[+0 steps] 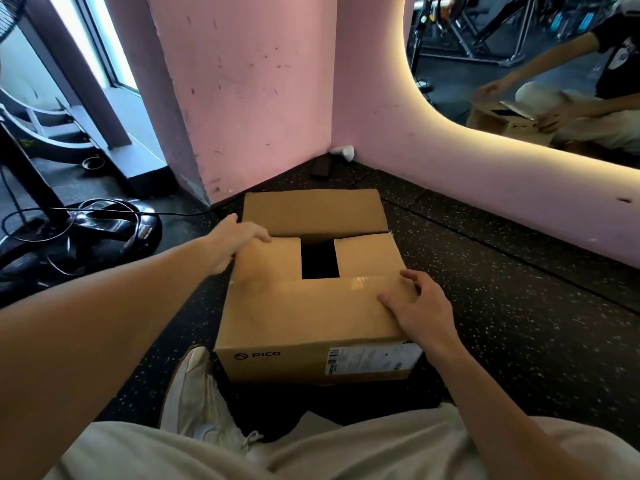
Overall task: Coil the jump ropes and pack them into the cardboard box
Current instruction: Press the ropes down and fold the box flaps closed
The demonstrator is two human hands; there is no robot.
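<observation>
Now the left hand [239,242] and right hand [415,306] press flat on the box [311,341] flaps, likely closing them. Both hands grasp nothing; no ropes show.

Matt cardboard box [311,313]; speckled, seemingly rubber floor [519,306].

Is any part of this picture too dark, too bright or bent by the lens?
Head view: the gap between the cardboard box flaps is pure black; the window at left is overexposed; the wide lens curves the edges; the right hand looks slightly soft.
</observation>
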